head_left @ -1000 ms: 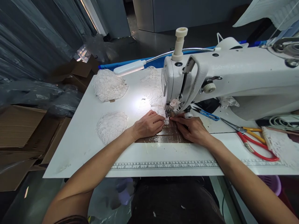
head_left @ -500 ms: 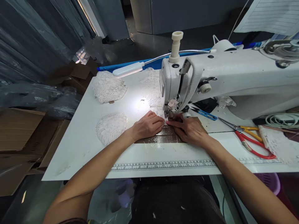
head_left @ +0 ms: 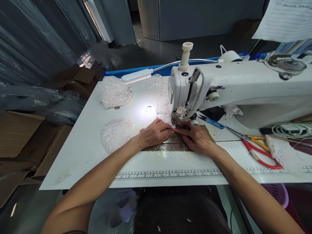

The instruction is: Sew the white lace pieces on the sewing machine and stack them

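A white lace piece [head_left: 159,103] runs back from the needle area of the white sewing machine [head_left: 207,81]. My left hand [head_left: 156,133] lies left of the presser foot [head_left: 176,122], fingers curled together and pressing the lace edge. From the right, my right hand [head_left: 198,139] meets it, its index finger pointing at the left fingertips and the lace edge pinched there. The two hands' tips almost touch just in front of the foot. Beneath them lies a brown plate [head_left: 174,142]. My fingers cover most of the lace edge.
Lace stacks lie on the left, one behind [head_left: 114,92] and one in front [head_left: 116,134]. A lit lamp [head_left: 136,76] hangs over the table [head_left: 80,156]. Blue thread snips [head_left: 212,123], red-and-orange-handled scissors [head_left: 260,152] and lace scraps [head_left: 280,151] lie right of my right hand.
The view has shifted slightly, so the machine sits a little lower in it. My hands keep nearly the same place at the foot; less lace shows between the fingertips.
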The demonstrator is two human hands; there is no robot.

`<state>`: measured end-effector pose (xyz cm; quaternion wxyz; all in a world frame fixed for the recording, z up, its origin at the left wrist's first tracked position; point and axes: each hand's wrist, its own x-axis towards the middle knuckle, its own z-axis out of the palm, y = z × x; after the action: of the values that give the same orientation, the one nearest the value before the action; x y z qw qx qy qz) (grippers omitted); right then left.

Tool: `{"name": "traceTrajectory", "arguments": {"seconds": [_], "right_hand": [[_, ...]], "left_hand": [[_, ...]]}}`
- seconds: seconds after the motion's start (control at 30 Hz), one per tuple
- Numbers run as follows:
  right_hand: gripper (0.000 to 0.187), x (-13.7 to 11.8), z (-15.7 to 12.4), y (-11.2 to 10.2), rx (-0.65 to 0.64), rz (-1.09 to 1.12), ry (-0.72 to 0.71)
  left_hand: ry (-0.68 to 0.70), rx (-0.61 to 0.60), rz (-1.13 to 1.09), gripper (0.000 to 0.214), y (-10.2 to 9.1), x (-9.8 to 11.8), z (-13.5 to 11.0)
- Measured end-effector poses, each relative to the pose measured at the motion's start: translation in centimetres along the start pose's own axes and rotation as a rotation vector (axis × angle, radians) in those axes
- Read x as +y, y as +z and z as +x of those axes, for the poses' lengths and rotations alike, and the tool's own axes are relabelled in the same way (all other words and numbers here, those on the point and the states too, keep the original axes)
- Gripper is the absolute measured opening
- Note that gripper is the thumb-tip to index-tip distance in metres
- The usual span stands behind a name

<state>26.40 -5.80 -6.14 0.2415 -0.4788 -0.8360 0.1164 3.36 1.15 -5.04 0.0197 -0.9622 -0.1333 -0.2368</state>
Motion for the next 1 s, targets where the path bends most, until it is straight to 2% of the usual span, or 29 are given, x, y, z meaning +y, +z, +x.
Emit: {"name": "traceTrajectory", "arguments": {"seconds": [0.43,0.7,1.0], "right_hand": [[0.039,-0.5,0.0,0.2,0.010,-0.047,-0.004],[0.040,-1.6,0.3,0.0,0.018,-0.154,0.018],[0.038,-2.1,0.9,0.2,-0.025,-0.278,0.058]], "left_hand": [[-0.015,0.020,0.016,0.015,-0.7,0.3,0.3],[-0.036,0.021,0.040,0.016,-0.4,0.3,0.2],[-0.087,-0.063,0.031,0.024,-0.5,-0.2,0.0]]}}
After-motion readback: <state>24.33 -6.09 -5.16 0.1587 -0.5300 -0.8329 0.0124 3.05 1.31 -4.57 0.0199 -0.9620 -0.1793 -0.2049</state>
